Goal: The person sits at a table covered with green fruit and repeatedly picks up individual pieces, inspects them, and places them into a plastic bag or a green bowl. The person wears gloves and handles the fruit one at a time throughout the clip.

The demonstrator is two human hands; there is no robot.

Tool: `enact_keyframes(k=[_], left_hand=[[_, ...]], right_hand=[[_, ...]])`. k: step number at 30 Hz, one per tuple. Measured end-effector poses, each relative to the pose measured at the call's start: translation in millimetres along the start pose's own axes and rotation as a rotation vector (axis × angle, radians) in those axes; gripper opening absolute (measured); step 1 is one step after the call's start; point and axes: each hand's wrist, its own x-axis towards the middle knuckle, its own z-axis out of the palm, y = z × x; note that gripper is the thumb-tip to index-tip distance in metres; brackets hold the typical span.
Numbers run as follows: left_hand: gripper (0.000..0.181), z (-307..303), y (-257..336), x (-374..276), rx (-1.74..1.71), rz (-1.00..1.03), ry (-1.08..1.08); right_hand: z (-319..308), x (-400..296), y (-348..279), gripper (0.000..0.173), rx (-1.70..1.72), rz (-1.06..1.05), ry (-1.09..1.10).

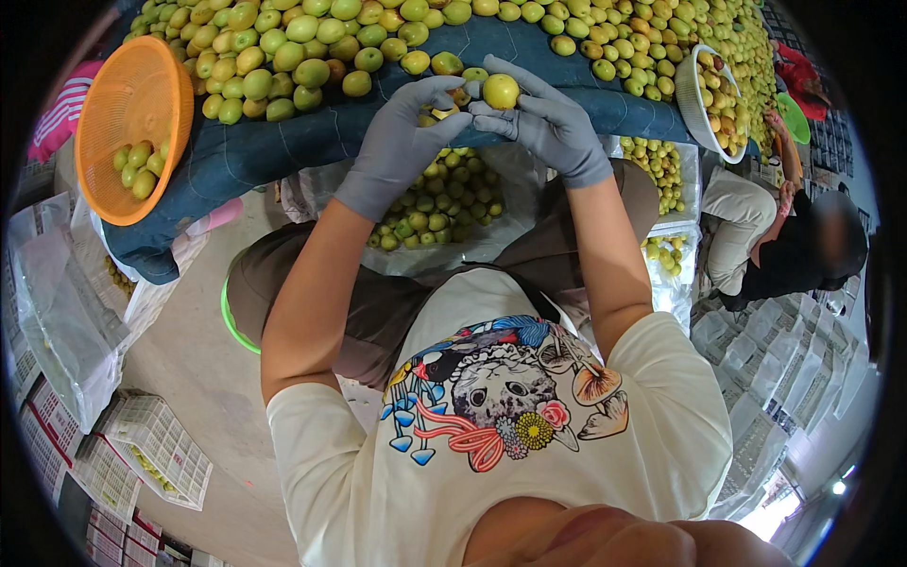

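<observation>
Both my hands wear grey gloves and are close together above the near edge of the fruit table. My right hand [549, 120] holds a round yellow-green jujube-like fruit [502, 91] at its fingertips. Beside it, my left hand [411, 138] curls its fingers and thumb around yellow and brownish fruit [444, 113], partly hidden by the glove. Just beyond my hands lies a large heap of green and yellow fruits [283, 57] on dark blue padded cloth [283, 142]. Below my hands, between my knees, a plastic-lined container holds many green fruits [443, 202].
An orange plastic basket [92, 135] with several fruits tilts at the left. At the right are a white basket [687, 92] of fruits and lined crates [684, 177]. A person in black [793, 248] sits beyond. White crates [163, 453] stand on the floor, lower left.
</observation>
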Motion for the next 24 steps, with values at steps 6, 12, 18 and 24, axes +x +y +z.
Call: enact_keyframes(k=[6, 12, 18, 24], left_hand=[[0.037, -1.0, 16.5, -3.7, -0.066, -0.062, -0.036], [0.037, -5.5, 22.9, -4.9, 0.004, -0.06, -0.055], [0.039, -20.5, -5.8, -4.9, -0.011, -0.191, 0.022], [0.052, -33.2, -46.5, 2.5, 0.271, -0.157, 0.054]], right_hand=[[0.9, -3.3, 2.8, 0.052, -0.027, -0.013, -0.02], [7.5, -6.2, 5.0, 0.05, 0.003, -0.003, 0.014], [-16.6, 6.4, 4.4, 0.036, -0.294, 0.009, 0.244], [-65.8, 37.9, 0.9, 0.042, -1.657, -0.173, 0.16]])
